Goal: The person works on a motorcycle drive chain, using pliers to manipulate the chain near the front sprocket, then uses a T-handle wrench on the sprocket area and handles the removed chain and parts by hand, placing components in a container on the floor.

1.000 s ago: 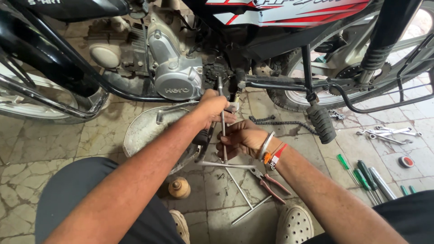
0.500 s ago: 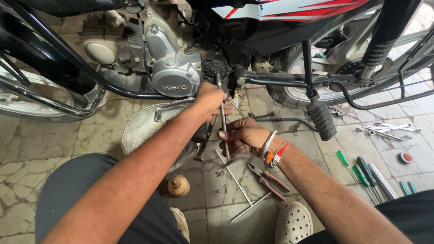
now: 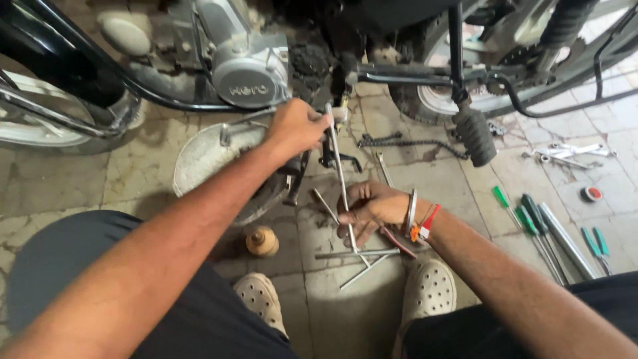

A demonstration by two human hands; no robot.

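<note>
Two hands on one long metal rod point(image 3: 340, 183), right hand point(image 3: 372, 209) near the cream clogs point(image 3: 430, 292) pinching its lower end, left hand point(image 3: 297, 126) closed round the top below the engine case point(image 3: 249, 76), apparently mid-fitting, next calling for steady alignment.

Thin bare-metal rod point(image 3: 340, 179), glossy silver engine cover point(image 3: 249, 83), matt rubber footpeg point(image 3: 476, 136), rough cracked stone floor point(image 3: 60, 186)
</note>
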